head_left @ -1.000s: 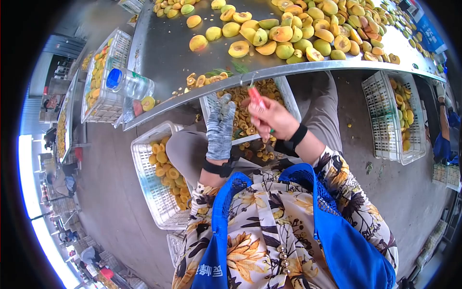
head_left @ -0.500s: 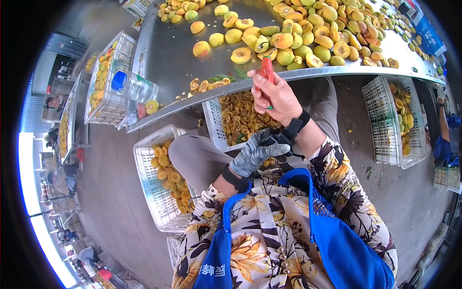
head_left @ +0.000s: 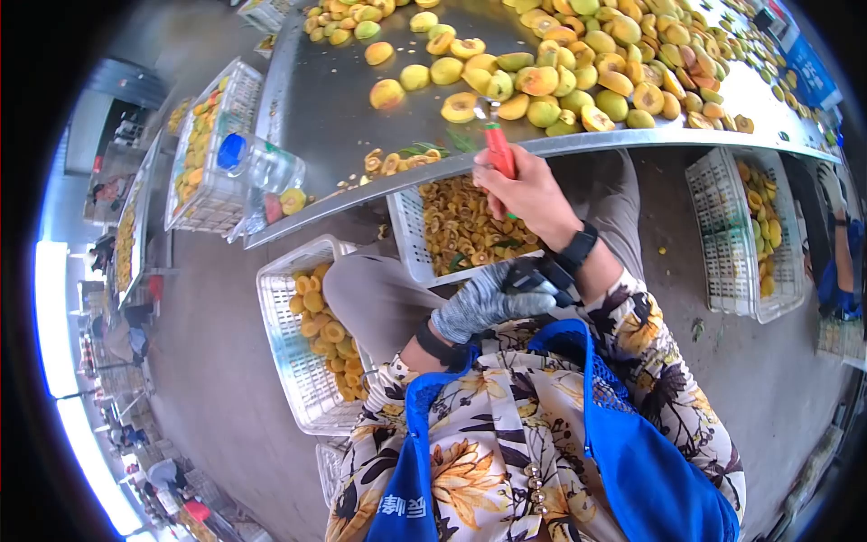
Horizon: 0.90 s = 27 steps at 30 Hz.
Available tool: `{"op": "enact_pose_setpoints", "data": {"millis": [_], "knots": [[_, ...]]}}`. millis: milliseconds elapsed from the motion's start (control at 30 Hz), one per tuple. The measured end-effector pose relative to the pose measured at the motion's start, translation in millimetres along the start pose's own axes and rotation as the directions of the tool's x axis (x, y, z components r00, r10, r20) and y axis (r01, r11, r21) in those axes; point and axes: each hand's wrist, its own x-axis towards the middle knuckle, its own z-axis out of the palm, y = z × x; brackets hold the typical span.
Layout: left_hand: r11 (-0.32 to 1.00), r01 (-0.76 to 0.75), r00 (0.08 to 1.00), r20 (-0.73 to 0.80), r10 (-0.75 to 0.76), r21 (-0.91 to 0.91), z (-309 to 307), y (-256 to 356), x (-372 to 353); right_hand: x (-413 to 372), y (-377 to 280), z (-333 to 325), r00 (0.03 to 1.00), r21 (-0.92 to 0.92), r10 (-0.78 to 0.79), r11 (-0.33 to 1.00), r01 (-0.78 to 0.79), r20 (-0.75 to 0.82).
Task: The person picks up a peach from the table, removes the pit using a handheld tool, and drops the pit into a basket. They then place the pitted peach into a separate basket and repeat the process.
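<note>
My right hand, bare, is closed round the red handle of a small tool just over the table's front edge. The tool's metal tip points at the halved yellow fruit on the metal table. My left hand, in a grey glove, is closed at the black device by my right wrist; the device partly covers its fingers. Below the table edge a white crate of small cut fruit pieces stands behind both hands.
A crate of orange fruit halves stands at my left knee. A clear bottle with a blue cap is at the table's left corner. Other fruit crates stand left and right. At the far right, a co-worker's arm shows.
My right hand has turned and moved slightly right and down, and the tool's metal tip now shows. My left hand has shifted slightly, with its fingers further round the black device.
</note>
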Motion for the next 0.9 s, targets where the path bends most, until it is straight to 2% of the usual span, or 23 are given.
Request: {"op": "enact_pose_setpoints", "data": {"millis": [33,67,100,167,200,233,300,400,533,600,667,800,900], "knots": [[0.995,-0.09,0.996,0.017,0.09,0.039,-1.2,0.8,-2.6,-1.6,1.0,-1.3,0.998,0.114,-0.033,0.993,0.027,0.048],[0.99,-0.124,0.987,0.115,0.116,0.064,-5.3,6.2,-2.0,-5.3,-2.3,-3.0,0.997,0.159,-0.061,0.986,0.051,0.056],[0.989,-0.129,0.989,0.087,0.123,0.067,-10.9,14.2,-5.2,-8.8,-7.6,-4.5,0.994,0.206,-0.085,0.976,0.07,0.068],[0.998,-0.043,0.993,-0.107,0.047,0.041,-25.4,28.6,-16.1,-13.3,-16.0,-6.5,0.99,0.125,-0.139,0.983,0.138,-0.001],[0.969,-0.146,0.962,-0.255,0.093,-0.199,-36.1,32.2,-13.8,-13.4,-14.8,-11.0,0.983,0.078,-0.185,0.98,0.184,0.002],[0.872,-0.279,0.909,-0.404,0.104,-0.402,-48.4,37.1,-11.0,-15.7,-15.7,-11.9,0.984,0.085,-0.179,0.98,0.18,-0.02],[0.618,-0.559,0.77,-0.622,0.139,-0.553,-71.9,54.5,-21.9,-21.4,-15.3,-12.6,0.982,0.063,-0.191,0.98,0.191,-0.016],[0.363,-0.737,0.674,-0.661,0.329,-0.57,-97.9,69.6,-32.5,-32.0,-8.4,-3.2,0.991,0.083,-0.118,0.99,0.113,0.056],[0.31,-0.768,0.636,-0.616,0.465,-0.56,-98.5,84.3,-35.9,-42.6,11.6,22.5,0.988,0.06,-0.025,0.998,0.017,0.151],[0.31,-0.764,0.641,-0.611,0.464,-0.566,-96.9,84.8,-34.3,-45.4,23.1,28.7,0.973,0.069,0.048,0.995,-0.065,0.226],[0.293,-0.744,0.66,-0.597,0.456,-0.6,-95.7,84.0,-34.2,-47.9,32.6,34.8,0.969,0.079,0.022,0.996,-0.042,0.245],[0.262,-0.762,0.64,-0.632,0.437,-0.592,-99.4,77.8,-31.9,-54.1,45.2,43.8,0.947,0.18,-0.051,0.984,-0.007,0.318],[0.267,-0.731,0.662,-0.558,0.501,-0.627,-109.9,67.7,-28.9,-60.3,48.0,49.5,0.933,0.219,-0.068,0.976,-0.013,0.355]]}}
